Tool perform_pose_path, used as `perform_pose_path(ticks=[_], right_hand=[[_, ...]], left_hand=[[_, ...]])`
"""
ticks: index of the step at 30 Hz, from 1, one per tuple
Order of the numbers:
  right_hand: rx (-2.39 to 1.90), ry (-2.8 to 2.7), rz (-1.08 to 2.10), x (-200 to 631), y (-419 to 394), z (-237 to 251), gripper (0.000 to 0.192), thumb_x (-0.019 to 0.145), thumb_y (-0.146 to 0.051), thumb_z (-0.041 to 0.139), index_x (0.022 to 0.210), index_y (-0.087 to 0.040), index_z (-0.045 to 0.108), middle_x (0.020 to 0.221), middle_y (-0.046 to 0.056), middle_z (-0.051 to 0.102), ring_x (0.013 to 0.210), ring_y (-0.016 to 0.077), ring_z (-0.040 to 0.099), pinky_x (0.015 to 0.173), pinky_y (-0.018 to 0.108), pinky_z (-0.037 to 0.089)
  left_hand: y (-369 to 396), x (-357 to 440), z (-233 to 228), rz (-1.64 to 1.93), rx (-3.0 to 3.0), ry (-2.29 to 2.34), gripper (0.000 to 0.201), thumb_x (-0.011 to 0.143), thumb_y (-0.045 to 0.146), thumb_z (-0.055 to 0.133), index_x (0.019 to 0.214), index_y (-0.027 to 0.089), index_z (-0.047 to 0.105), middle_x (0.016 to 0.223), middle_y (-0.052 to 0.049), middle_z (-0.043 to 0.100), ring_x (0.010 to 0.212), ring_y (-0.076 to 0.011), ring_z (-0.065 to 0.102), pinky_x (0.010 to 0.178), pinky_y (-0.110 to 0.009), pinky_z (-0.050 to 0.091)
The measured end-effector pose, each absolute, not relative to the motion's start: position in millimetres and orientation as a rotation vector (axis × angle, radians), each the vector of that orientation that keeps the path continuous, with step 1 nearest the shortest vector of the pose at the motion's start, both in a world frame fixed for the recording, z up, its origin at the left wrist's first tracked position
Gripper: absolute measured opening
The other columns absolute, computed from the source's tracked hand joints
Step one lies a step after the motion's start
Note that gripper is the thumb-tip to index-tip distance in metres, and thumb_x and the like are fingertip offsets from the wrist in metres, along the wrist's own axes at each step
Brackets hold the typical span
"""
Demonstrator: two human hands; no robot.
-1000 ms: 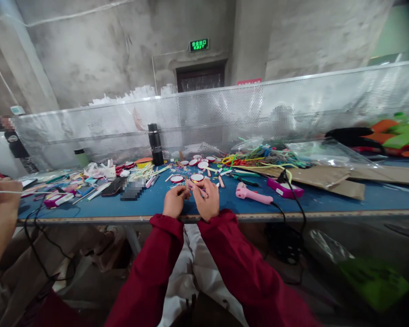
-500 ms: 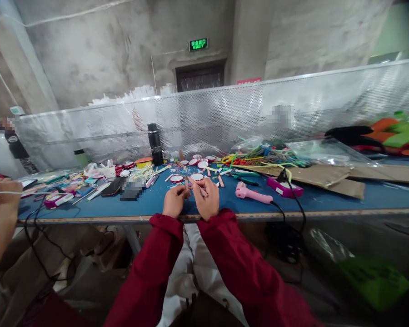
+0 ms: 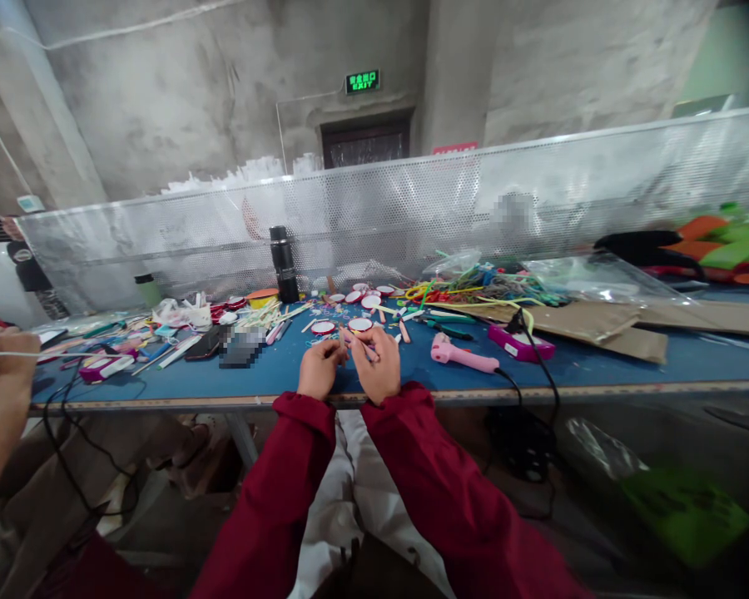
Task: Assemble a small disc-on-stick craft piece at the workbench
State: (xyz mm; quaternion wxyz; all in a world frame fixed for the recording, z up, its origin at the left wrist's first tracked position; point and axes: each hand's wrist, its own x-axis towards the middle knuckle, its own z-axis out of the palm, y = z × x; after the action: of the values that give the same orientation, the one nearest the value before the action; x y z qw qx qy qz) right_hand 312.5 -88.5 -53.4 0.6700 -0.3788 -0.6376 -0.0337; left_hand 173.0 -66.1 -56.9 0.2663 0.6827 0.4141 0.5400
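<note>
over blue table (image 3: 275,378), both hands (image 3: 349,366) pinching thin stick (image 3: 343,339)

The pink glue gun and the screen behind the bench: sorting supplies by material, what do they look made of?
The pink glue gun looks like smooth moulded plastic with a soft sheen. The screen looks like perforated sheet metal: silvery, with regular small holes, probably aluminium or steel.

"EXIT" on green sign (image 3: 363,81)
</note>
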Motion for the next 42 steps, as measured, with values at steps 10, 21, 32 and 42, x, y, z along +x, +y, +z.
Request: perform_pose_path(ticks=[10, 21, 32, 42], right_hand=[[-0.862, -1.395, -0.075, 312.7, -86.5, -54.9, 0.009, 0.094, -0.028, 0.058, 0.086, -0.024, 0.061, 0.083, 0.002, 0.073, 0.082, 0.0204, 0.065, 0.088, 0.04, 0.045], [-0.86, -1.383, -0.085, 312.5, -88.3, -54.1, 0.009, 0.091, -0.026, 0.059, 0.083, -0.026, 0.06, 0.078, 0.001, 0.069, 0.078, 0.0205, 0.063, 0.085, 0.04, 0.046], [-0.877, -1.382, -0.074, 312.8, -88.3, -53.5, 0.009, 0.089, -0.025, 0.06, 0.08, -0.025, 0.06, 0.076, 0.0, 0.068, 0.077, 0.0202, 0.062, 0.084, 0.038, 0.046], [-0.852, -1.343, -0.018, 312.0, -90.1, -52.8, 0.01, 0.095, -0.03, 0.059, 0.088, -0.025, 0.063, 0.081, 0.001, 0.071, 0.078, 0.0188, 0.065, 0.081, 0.036, 0.048]], left_hand=[[-59.8, 170.6, -61.7, 1.445, 1.853, 1.131, 0.023, 0.087, 0.031, 0.062, 0.068, 0.018, 0.069, 0.064, 0.001, 0.062, 0.066, -0.0149, 0.053, 0.069, -0.026, 0.041], [-64.9, 173.8, -58.0, 1.464, 1.782, 1.101, 0.02, 0.084, 0.033, 0.061, 0.071, 0.019, 0.069, 0.067, -0.001, 0.063, 0.068, -0.0161, 0.055, 0.068, -0.027, 0.041], [-65.3, 172.9, -58.0, 1.468, 1.807, 1.108, 0.023, 0.086, 0.033, 0.062, 0.07, 0.019, 0.07, 0.065, 0.0, 0.063, 0.067, -0.0154, 0.055, 0.068, -0.026, 0.041], [-61.1, 175.2, -60.4, 1.551, 1.656, 1.07, 0.021, 0.087, 0.038, 0.06, 0.08, 0.019, 0.064, 0.075, -0.002, 0.071, 0.069, -0.0146, 0.06, 0.067, -0.025, 0.045]])
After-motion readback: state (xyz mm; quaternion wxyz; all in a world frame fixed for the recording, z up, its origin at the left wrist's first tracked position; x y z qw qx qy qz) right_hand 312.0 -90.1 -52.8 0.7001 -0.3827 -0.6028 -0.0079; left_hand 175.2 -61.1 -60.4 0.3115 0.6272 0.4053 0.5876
